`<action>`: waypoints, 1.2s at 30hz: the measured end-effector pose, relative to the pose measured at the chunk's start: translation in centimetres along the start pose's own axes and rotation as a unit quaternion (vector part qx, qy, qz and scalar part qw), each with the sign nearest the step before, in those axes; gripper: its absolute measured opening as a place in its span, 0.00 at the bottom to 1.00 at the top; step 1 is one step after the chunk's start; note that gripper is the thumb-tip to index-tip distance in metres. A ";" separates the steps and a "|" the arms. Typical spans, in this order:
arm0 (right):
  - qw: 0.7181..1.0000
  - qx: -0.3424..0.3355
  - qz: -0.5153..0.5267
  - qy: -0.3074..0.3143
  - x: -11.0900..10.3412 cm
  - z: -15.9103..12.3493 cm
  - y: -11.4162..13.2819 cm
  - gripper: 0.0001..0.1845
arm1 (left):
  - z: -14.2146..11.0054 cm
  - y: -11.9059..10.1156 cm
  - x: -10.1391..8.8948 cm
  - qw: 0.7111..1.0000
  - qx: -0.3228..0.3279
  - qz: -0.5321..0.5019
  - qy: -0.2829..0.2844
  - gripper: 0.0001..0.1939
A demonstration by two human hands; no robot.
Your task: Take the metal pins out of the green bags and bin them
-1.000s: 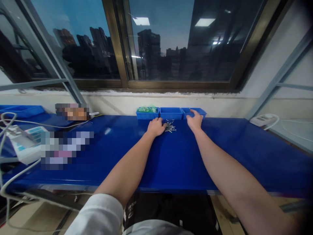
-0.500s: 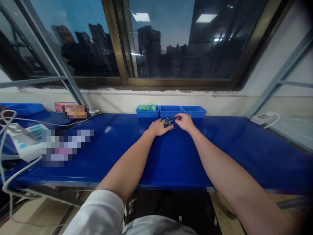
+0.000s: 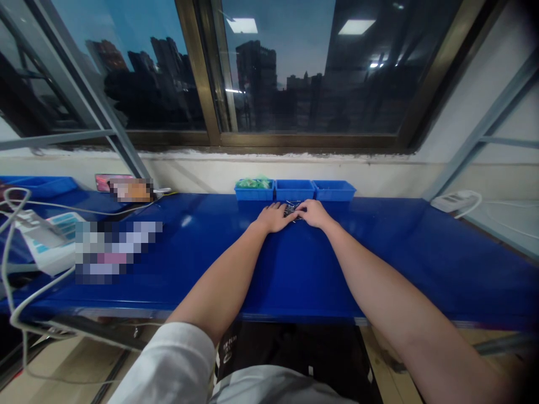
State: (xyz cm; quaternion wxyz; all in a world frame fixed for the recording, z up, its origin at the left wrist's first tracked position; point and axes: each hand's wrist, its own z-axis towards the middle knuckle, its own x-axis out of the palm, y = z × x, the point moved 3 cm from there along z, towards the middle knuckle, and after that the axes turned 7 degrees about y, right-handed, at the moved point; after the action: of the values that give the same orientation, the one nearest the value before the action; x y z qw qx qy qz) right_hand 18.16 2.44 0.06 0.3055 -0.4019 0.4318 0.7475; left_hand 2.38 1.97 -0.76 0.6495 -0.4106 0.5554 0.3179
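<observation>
A small heap of thin, shiny metal pieces (image 3: 290, 210), which look like screws, lies on the blue table (image 3: 202, 247). My left hand (image 3: 272, 217) rests flat at the left of the heap, fingers apart and thumb stretched along its near side. From the right, my right hand (image 3: 315, 213) reaches into the heap with thumb and fingertips pinched together. Whatever is between those fingertips is too small to make out. Right behind the heap stand three blue bins: a left bin (image 3: 254, 194) with green plastic packets (image 3: 255, 183), a middle bin (image 3: 295, 194) and a right bin (image 3: 334, 194).
At the left are a white device with a blue keypad (image 3: 54, 241), loose white cables (image 3: 19, 314) and a phone-like screen (image 3: 112, 183). A white power strip (image 3: 452, 203) lies at the far right. Grey metal posts and a window stand behind the table.
My right hand has moved left and slightly nearer, from the heap's right side into the heap, closing up to my left thumb. My left hand has stayed nearly still.
</observation>
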 end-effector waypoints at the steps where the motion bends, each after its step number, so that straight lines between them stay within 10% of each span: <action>1: 1.000 0.002 0.001 -0.009 0.0 0.0 0.0 0.08 | 0.0 0.0 0.0 1.000 -0.003 -0.001 -0.003 0.40; 15: 0.998 -0.002 0.054 -0.028 -0.7 0.1 0.2 0.20 | -0.2 -0.6 -2.3 0.971 0.085 -0.056 -0.218 0.17; 29: 0.993 0.002 0.114 -0.020 -0.6 0.1 0.4 0.23 | -0.1 -0.4 -2.3 0.970 0.096 -0.011 -0.223 0.09; 36: 0.940 0.032 0.335 -0.053 -0.4 0.2 0.0 0.12 | -0.2 -0.5 -2.4 0.981 0.042 0.015 -0.191 0.10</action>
State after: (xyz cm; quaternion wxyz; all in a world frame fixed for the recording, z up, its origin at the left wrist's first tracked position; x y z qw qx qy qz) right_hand 18.34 2.59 0.47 0.0727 -0.1845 0.5479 0.8127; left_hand 2.29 1.69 1.66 0.7555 -0.3059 0.4401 0.3767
